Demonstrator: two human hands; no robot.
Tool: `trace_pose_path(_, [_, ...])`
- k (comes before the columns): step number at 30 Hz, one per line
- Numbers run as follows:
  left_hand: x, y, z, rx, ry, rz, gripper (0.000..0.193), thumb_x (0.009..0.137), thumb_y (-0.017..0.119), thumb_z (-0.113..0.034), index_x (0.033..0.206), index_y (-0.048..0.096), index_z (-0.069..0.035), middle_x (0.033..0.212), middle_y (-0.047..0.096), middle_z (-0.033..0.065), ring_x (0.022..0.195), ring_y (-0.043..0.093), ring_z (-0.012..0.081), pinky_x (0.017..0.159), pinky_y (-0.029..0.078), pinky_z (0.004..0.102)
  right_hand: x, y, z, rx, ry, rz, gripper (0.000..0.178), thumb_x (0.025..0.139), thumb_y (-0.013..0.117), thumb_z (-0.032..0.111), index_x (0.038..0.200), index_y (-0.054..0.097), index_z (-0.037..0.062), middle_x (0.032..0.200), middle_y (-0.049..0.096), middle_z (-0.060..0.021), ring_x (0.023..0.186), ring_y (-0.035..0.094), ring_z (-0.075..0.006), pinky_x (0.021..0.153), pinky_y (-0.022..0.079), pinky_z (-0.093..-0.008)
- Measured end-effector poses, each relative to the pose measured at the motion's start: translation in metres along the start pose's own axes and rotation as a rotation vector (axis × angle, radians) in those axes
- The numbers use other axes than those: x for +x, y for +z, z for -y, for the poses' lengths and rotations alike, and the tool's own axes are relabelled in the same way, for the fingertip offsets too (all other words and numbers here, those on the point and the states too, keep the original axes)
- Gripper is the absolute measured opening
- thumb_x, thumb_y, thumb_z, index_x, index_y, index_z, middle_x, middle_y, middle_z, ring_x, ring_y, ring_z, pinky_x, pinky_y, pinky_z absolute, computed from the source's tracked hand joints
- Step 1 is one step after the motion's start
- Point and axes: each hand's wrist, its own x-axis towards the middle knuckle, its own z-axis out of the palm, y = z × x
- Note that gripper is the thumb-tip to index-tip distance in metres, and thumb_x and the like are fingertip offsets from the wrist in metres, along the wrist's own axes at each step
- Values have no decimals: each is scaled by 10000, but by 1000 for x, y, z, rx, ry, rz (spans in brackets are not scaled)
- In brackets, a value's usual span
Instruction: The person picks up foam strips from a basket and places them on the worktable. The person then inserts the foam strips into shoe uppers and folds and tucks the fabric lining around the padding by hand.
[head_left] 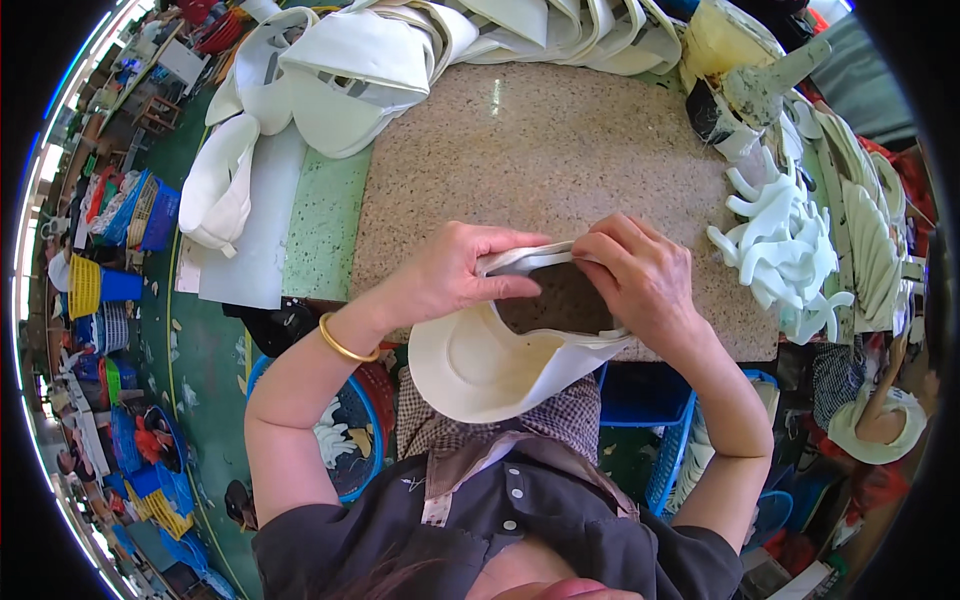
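At the near edge of the speckled stone work slab, I hold a cream-white shoe upper with an open, curved collar. My left hand has the collar's far left rim between thumb and fingers. On the rim's far right, the fingers of my right hand pinch the edge. The brown slab shows through the opening. The upper's rounded, wide end hangs toward my lap, over the slab's edge. My right fingertips are partly hidden behind the rim.
More white uppers line the slab's far edge, and one upper lies at left. A crusted glue pot with a brush stands far right, beyond a heap of white curved pieces. Blue baskets stand below.
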Motion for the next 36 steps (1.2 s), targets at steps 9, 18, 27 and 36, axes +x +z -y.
trace_pose_path(9, [-1,32,-12,586,341,-489,265,767,643,-84,1030,633,-50,887,664,119,800,650,274,703,525,338,1,-11,38,51,105,20,260,692,638,56,928,544,113,798,557,-63,764,596,-254,566,473,-350])
trace_pose_path(18, [2,81,-49,155,864,-558,205,771,601,-107,967,649,-69,933,671,105,868,652,240,712,523,343,-136,-12,24,2028,398,25,754,804,508,644,1244,485,32,1133,575,-163,1049,548,-286,894,446,-419])
trace_pose_path(27, [-8,137,-59,104,851,-338,392,749,628,-249,1077,602,-36,1105,600,104,1032,555,244,890,443,357,-166,-38,100,1700,361,-434,688,906,385,511,1420,216,86,1399,320,-197,1261,338,-338,1057,262,-461])
trace_pose_path(36, [-26,186,-12,471,674,-393,412,773,587,-256,1106,595,-14,1161,594,93,1093,543,267,967,415,376,-131,32,120,1896,709,-838,869,870,292,665,1409,169,-6,1453,257,-171,1353,237,-276,1119,170,-410])
